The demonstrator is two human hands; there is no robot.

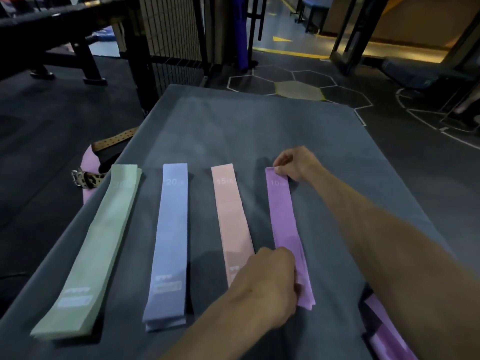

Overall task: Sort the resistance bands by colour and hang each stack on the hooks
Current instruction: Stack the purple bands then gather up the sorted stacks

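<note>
Four stacks of resistance bands lie side by side on a grey cloth-covered table (259, 120). From left to right they are a green stack (96, 245), a blue stack (170, 237), a pink stack (232, 219) and a purple stack (284, 219). My right hand (296, 162) pinches the far end of the purple stack. My left hand (270, 279) grips the near end of the same stack, its fingers curled over the band's edge. It hides the pink stack's near end.
More purple bands (387, 331) lie at the table's near right corner. A studded belt with a buckle (88, 178) and a pink item sit off the left edge. A black wire rack (166, 40) and a bench (52, 24) stand behind.
</note>
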